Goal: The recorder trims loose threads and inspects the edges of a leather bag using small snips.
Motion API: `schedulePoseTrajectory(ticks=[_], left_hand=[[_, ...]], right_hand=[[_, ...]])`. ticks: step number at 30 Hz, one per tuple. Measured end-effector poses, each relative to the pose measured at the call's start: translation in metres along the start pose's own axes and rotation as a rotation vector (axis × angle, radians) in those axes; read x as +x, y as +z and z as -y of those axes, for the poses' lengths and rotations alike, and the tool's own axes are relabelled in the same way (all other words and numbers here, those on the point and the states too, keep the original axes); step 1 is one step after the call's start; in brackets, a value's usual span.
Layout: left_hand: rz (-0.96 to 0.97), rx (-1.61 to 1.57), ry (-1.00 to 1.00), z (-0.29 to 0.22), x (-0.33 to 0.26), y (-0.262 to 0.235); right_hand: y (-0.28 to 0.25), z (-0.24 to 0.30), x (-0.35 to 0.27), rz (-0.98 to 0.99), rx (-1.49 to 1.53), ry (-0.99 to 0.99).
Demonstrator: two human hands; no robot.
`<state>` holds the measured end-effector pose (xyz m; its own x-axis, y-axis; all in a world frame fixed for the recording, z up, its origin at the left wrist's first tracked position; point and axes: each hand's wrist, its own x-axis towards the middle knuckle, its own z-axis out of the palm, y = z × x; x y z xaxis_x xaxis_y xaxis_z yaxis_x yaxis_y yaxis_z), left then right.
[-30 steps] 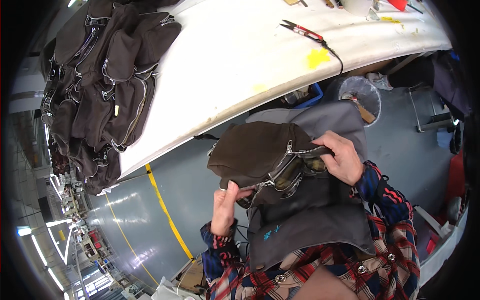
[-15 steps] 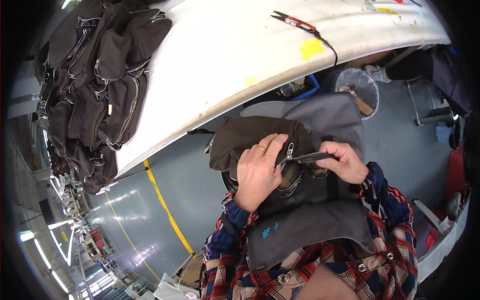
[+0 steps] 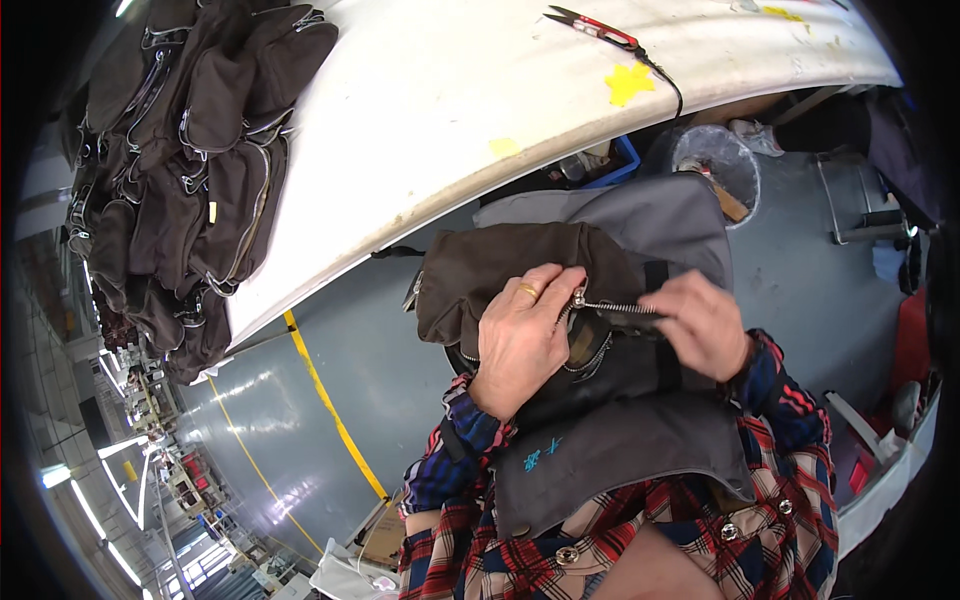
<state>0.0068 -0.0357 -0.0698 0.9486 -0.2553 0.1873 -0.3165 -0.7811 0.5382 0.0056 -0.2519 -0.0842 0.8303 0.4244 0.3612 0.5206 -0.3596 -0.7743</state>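
A dark brown fabric bag (image 3: 505, 250) lies across my lap with a metal zipper (image 3: 622, 307) along its opening. My left hand (image 3: 525, 335), with a ring on one finger, grips the bag's edge beside the silver zipper slider (image 3: 579, 297). The thumb of that hand is partly hidden. At the other side, the fingers of my right hand (image 3: 700, 325) pinch the end of the zipper tape, slightly blurred by motion. Between the hands the zipper stretches nearly straight, and its lower row of teeth curves down around the gap. A grey apron (image 3: 620, 455) lies beneath.
Many similar brown bags (image 3: 170, 230) are heaped on the left of the white table (image 3: 420, 130). Red-handled thread snips (image 3: 595, 28) lie on it, tied to a black cord. Beyond my lap stand a bin with a clear liner (image 3: 748, 170) and a blue crate (image 3: 625, 160).
My right hand has turned and shifted slightly, its fingers now curled lower over the zipper end. The left hand stays by the slider; the zipper is drawn a little straighter.
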Motion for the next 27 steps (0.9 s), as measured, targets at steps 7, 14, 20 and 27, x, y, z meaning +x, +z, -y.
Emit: schedulePoseTrajectory(ticks=[7, 14, 20, 27], left_hand=[[0.789, -1.266, -0.513, 0.021, 0.006, 0.009], [0.712, -1.253, -0.487, 0.027, 0.003, 0.005], [-0.038, 0.027, -0.067, 0.002, 0.013, -0.015], [0.461, -1.076, -0.653, -0.031, -0.036, -0.052]], right_hand=[[0.03, -0.051, 0.021, 0.033, 0.266, 0.344], [0.011, -0.014, 0.025, -0.033, 0.604, 0.639], [0.006, 0.034, 0.025, 0.293, 0.158, 0.055], [0.012, 0.028, 0.019, 0.074, 0.144, 0.099]])
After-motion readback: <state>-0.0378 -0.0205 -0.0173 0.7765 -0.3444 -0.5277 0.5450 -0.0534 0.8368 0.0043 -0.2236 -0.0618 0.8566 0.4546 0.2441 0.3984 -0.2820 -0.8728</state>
